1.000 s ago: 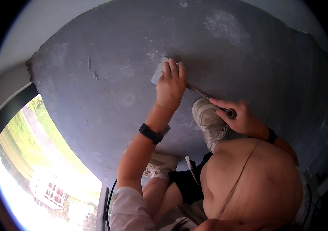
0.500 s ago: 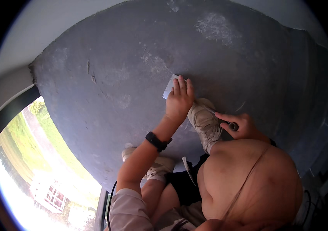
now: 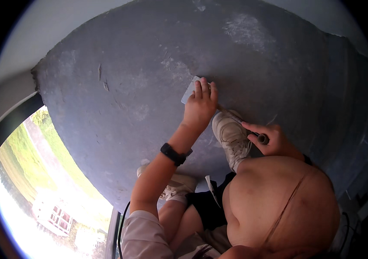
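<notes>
Plate (image 3: 187, 92), pale, flat, straight-edged, under left hand (image 3: 200, 103), one side showing past its fingers; thumb hidden, cannot tell whether clasped or only pressed; rod (image 3: 234, 116), slim, brownish, ending round and hollow, held in right hand (image 3: 273, 140); scuffed grey floor (image 3: 171, 43) beyond fingertips.

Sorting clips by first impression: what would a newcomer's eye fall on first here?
Probably the glaring window at lower left, bright against the broad grey floor. Then, near the middle, the left hand on a pale flat piece, and to its right, the right hand gripping a dark rod with a round end.
</notes>
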`<state>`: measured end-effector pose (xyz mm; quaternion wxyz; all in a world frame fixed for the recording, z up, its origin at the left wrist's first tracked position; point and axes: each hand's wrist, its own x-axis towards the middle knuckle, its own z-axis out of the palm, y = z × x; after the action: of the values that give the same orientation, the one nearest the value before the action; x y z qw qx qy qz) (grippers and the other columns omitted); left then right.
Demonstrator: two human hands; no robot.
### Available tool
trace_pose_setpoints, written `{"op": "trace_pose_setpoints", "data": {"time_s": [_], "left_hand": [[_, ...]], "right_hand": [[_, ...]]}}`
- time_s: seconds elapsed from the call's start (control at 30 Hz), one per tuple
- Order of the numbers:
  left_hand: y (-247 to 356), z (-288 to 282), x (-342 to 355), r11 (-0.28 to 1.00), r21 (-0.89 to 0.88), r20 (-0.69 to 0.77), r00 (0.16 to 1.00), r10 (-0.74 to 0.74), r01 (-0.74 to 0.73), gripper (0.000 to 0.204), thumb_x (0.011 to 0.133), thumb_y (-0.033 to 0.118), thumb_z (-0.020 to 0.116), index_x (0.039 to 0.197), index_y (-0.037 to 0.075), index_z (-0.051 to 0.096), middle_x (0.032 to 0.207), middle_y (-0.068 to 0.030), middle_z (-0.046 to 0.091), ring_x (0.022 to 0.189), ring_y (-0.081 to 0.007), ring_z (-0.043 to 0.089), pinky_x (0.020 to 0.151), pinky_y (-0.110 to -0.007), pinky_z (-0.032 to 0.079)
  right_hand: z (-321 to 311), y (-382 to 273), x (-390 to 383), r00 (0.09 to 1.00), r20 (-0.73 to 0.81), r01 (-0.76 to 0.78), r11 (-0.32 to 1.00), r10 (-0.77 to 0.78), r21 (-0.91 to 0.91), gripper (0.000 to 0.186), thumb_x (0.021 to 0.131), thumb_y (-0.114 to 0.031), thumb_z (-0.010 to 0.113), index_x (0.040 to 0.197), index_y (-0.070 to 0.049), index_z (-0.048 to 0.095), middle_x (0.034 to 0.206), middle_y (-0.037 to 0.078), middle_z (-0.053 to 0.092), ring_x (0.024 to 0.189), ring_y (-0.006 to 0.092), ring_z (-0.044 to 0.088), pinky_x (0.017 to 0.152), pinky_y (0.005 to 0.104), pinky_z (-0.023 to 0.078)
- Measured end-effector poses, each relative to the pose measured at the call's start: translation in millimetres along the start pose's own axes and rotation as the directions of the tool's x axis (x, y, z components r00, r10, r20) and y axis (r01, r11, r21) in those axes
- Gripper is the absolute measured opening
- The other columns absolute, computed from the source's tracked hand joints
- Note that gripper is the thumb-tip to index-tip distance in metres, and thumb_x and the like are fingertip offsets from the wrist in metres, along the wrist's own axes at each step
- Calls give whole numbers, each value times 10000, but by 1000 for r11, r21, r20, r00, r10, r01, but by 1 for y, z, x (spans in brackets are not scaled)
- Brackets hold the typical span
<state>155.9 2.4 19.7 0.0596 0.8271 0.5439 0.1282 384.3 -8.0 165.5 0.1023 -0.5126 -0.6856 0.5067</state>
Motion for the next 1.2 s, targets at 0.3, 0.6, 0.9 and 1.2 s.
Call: {"op": "trace_pose_setpoints", "data": {"time_s": [0.3, 0.6, 0.9, 1.2], "left_hand": [[-3, 0, 5, 999, -41, -63, 998, -19, 16, 437, 828, 58, 657, 1260, 3, 618, 1283, -261, 650, 1127, -326, 694, 652, -315, 599], [-5, 4, 5, 998, -41, -103, 994, -42, 38, 389, 845, 70, 655, 1229, 12, 639, 1248, -243, 676, 1105, -310, 706, 648, -318, 597], [-4, 2, 8, 997, -56, -96, 994, -60, 55, 375, 847, 70, 646, 1216, 5, 639, 1245, -254, 674, 1105, -318, 707, 683, -328, 614], [-1, 1, 11, 996, -31, -143, 986, -87, 83, 358, 848, 62, 640, 1201, 7, 650, 1222, -235, 691, 1078, -299, 722, 658, -315, 610]], "right_hand": [[-2, -12, 7, 997, 33, -65, 998, 65, -13, 370, 890, -86, 757, 1255, -131, 711, 659, 175, 622, 464, 241, 520, 491, 339, 438], [-4, -16, 10, 998, 39, -48, 995, 52, -89, 357, 892, -59, 741, 1242, -123, 713, 652, 158, 632, 456, 247, 534, 477, 338, 427], [-7, -17, 17, 1000, -2, 13, 993, -14, -117, 350, 889, -49, 726, 1230, -131, 719, 704, 150, 676, 500, 264, 619, 480, 339, 464], [-15, -22, 21, 999, 33, -9, 985, 15, -174, 332, 889, -73, 727, 1212, -149, 732, 780, 128, 719, 539, 268, 652, 497, 333, 503]]}}
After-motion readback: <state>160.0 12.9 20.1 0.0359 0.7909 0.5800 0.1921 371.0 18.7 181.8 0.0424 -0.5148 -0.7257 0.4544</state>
